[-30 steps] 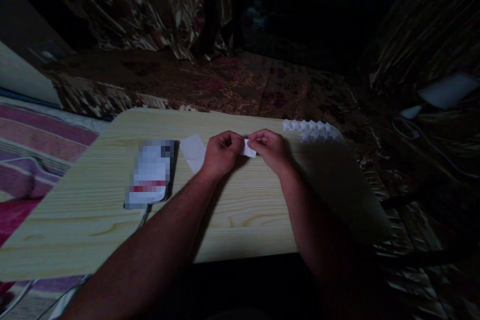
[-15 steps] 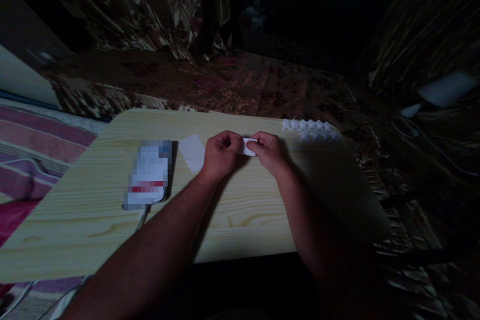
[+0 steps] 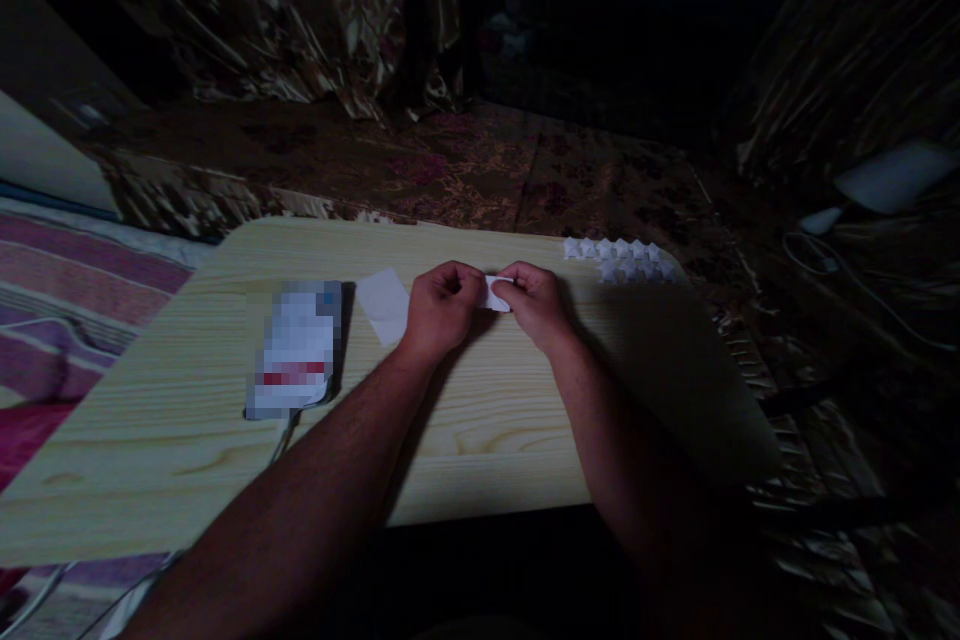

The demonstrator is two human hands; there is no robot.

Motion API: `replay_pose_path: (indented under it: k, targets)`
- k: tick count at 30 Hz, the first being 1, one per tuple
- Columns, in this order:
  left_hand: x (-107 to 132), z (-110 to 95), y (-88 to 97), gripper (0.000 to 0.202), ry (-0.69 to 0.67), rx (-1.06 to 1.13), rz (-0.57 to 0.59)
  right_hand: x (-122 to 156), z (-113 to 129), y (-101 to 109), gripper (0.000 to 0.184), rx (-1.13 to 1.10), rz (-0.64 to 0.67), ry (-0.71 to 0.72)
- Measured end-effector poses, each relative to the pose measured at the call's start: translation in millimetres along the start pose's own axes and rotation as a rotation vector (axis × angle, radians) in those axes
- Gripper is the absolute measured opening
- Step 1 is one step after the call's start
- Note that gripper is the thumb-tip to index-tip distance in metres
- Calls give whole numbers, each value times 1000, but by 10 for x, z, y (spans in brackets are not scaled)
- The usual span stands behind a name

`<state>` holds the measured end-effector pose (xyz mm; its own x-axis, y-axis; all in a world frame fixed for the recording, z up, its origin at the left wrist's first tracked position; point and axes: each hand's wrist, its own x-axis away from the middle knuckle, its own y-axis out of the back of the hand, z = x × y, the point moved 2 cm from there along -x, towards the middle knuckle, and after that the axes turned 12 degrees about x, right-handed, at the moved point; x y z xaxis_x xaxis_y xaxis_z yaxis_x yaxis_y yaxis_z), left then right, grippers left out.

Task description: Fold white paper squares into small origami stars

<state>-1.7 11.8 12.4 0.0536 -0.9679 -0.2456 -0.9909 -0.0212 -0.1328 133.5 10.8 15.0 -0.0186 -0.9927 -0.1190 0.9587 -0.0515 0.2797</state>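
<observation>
Slip: small white folded paper [image 3: 495,293], held between the two hands, above the far middle part of the table [image 3: 495,420]; creases too dim to read.
Left hand [image 3: 445,310]: fingers curled in, thumb and forefinger pinched together on the slip's left end; remaining fingers tucked, partly hidden.
Right hand [image 3: 536,300]: thumb laid over the slip's right part, forefinger bent along its far side; closed to a pinch, other fingers mostly out of sight.
Arms: both bare, reaching in from the near side, left one crossing the table at a slant.
Sheet [image 3: 385,305]: white paper, lying flat just left of the left hand, set askew, a faint crease across it.
Blurred object [image 3: 296,345]: left of the sheet, pixelated, pale with a red band; kind cannot be told.
Cable [image 3: 282,440]: pale, running from the object's near end toward the left arm.
Folded pieces [image 3: 621,248]: white, pointed, at the table's far right corner, two rows, far row six long; near row harder to count.
Far side: patterned cloth [image 3: 450,160] beyond the table edge, curtain [image 3: 367,20] behind it at left.
Left edge: striped bedding [image 3: 52,260], pink and purple.
Light: dim, right side darkest.
</observation>
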Motion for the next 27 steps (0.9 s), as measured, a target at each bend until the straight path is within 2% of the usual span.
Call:
replay_pose_path:
  k: [9, 17, 23, 27]
  targets:
    - [36, -53, -34, 17, 14, 3, 23, -4, -8, 26, 9, 58, -46, 70]
    - [11, -11, -7, 17, -7, -1, -18, 7, -24, -27, 10, -32, 51, -31]
    - [27, -33, -27, 16, -4, -33, -21, -1, -45, -28, 7, 34, 3, 6]
    - [18, -35, -15, 15, -18, -31, -41, 1, -41, -52, 9, -16, 53, -38]
